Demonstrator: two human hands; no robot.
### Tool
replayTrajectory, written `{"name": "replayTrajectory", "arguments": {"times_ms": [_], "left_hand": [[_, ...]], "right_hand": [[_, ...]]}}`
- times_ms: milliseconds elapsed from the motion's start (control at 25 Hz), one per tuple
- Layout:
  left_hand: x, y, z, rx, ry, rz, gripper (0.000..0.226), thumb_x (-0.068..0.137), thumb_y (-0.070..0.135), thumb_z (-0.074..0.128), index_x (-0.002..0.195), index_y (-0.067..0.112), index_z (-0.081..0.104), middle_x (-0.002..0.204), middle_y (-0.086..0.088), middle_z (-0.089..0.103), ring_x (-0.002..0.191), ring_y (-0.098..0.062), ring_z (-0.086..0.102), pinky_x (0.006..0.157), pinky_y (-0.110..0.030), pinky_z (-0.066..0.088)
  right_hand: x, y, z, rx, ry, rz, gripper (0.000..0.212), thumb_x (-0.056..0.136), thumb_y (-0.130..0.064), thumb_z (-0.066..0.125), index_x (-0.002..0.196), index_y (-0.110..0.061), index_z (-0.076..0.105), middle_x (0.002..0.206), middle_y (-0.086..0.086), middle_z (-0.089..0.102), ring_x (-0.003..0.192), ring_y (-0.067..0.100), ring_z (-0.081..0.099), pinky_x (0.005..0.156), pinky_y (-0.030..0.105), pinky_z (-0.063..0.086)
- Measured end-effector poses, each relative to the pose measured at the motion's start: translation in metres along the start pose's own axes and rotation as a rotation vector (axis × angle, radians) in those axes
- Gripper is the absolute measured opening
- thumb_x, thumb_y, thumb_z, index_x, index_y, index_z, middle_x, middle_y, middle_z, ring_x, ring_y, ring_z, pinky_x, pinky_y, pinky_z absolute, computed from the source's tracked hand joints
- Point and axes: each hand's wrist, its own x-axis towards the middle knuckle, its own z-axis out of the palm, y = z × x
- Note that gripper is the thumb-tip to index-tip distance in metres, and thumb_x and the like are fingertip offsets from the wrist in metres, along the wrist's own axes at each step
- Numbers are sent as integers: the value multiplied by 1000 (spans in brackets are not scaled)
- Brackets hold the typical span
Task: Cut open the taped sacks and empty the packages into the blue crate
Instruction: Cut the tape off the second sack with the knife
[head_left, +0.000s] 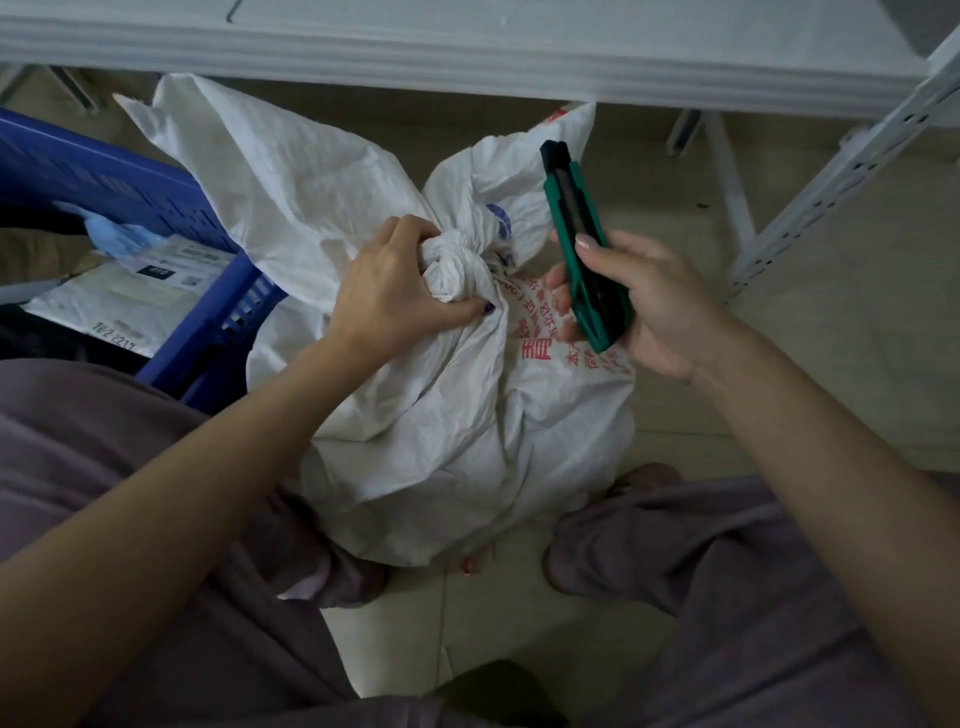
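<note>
We record a white sack (415, 405) printed in red and blue, a green-and-black utility knife (582, 244), a blue slotted crate (171, 208), mauve trousers (727, 597), beige floor tiles (831, 312).

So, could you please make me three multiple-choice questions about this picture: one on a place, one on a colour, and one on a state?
1. Where does the blue crate stand, relative to the white sack?
A) on the person's left of it
B) on the person's right of it
C) behind the person

2. What colour is the body of the utility knife?
A) yellow
B) green
C) red

3. In what state is the sack's neck?
A) cut wide open
B) lying flat and loose
C) bunched into a knot

Answers:
1 A, since the crate's wall shows to the left of the sack.
2 B, since the handle held in the right hand is green with a dark slider.
3 C, since the left hand grips a twisted knot of fabric.
</note>
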Motion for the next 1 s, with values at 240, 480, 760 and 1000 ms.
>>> {"name": "replayTrajectory", "arguments": {"times_ms": [240, 480, 760, 1000], "left_hand": [[-1, -2, -2, -26, -17, -2, 72, 59, 46, 82, 113, 7, 54, 108, -8, 58, 91, -19, 57, 76, -27, 43], [-3, -6, -6, -32, -20, 12, 73, 59, 47, 82, 113, 5, 55, 107, -8, 59, 91, -21, 58, 76, -28, 44], [-7, -8, -11, -37, -59, 8, 73, 61, 47, 80, 116, 6, 55, 108, -7, 58, 91, -14, 53, 76, -22, 38], [-7, -10, -13, -78, -92, 24, 74, 61, 43, 82, 119, 6, 53, 112, -9, 57, 97, -17, 55, 80, -19, 36]], "right_hand": [[-6, 7, 0, -11, -119, 97, 40, 86, 4, 54, 124, -7, 43, 87, 8, 56, 65, 14, 60, 55, 26, 52], [1, 10, 5, -14, -152, 34, 31, 89, 15, 44, 110, -6, 52, 95, 13, 67, 76, 16, 63, 68, 25, 55], [-3, 17, 8, -54, -158, 6, 13, 96, 0, 43, 105, -2, 53, 80, 10, 62, 60, 9, 57, 54, 21, 51], [2, 19, 10, -117, -56, -36, 20, 100, -20, 44, 93, -4, 52, 66, 5, 53, 45, 9, 46, 39, 19, 37]]}}
